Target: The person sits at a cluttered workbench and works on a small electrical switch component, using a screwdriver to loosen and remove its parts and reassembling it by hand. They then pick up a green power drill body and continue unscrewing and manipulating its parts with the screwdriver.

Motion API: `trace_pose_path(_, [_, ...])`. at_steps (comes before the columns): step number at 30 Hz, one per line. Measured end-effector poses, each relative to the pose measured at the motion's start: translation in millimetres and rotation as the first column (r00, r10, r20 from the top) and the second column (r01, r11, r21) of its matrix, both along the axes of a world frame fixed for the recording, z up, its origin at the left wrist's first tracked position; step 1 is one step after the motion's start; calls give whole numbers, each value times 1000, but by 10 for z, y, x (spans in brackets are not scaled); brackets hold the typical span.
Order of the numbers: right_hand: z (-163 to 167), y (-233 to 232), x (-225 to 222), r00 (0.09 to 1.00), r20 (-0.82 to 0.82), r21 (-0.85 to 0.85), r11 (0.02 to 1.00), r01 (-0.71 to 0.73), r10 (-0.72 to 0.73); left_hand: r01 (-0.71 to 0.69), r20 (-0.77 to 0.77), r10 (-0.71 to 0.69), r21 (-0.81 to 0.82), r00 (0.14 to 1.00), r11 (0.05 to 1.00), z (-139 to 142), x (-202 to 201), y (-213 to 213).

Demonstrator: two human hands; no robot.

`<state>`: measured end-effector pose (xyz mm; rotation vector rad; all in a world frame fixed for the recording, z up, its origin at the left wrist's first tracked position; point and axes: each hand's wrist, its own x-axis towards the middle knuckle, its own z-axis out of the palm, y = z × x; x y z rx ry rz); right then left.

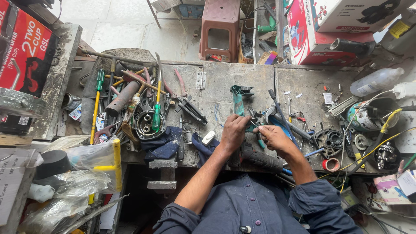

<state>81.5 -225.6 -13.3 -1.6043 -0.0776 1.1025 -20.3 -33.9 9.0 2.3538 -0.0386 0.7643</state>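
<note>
Near workbench (242, 82) front edge, left hand (234, 132), right hand (272, 136) grips clamped on green-handled tool (253, 128); clutter crowds.

Grimy workbench (303, 82) carries screwdrivers (157, 113), pliers (189, 108), bottle (376, 81).

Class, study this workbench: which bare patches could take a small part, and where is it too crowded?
Barest: the grey benchtop between the hinge and the teal tool casing. Also bare: the top-right slab toward the plastic bottle. Crowded: the screwdriver pile on the left, the wired motor parts on the right, and around the left hand and right hand.
</note>
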Motion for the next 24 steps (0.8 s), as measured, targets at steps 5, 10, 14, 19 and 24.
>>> trace_pose_path(5, [282,80,-50,699,641,-357,929,-95,318,13,-17,-13,-8,1000,1000,-31,21,-22])
trace_pose_path(10, [592,188,-112,346,766,-566,823,-37,542,31,-14,-31,-15,999,999,-55,39,3])
trace_pose_path(14, [691,192,-134,194,783,-599,800,-15,590,49,-38,-50,-13,998,999,-64,48,16])
trace_pose_path(19, [734,168,-130,99,830,-544,836,-64,548,41,-42,-42,-18,998,999,-32,40,4])
trace_pose_path(24, [709,168,-161,346,773,-551,833,-50,532,28,-49,-30,-35,998,999,27,13,12])
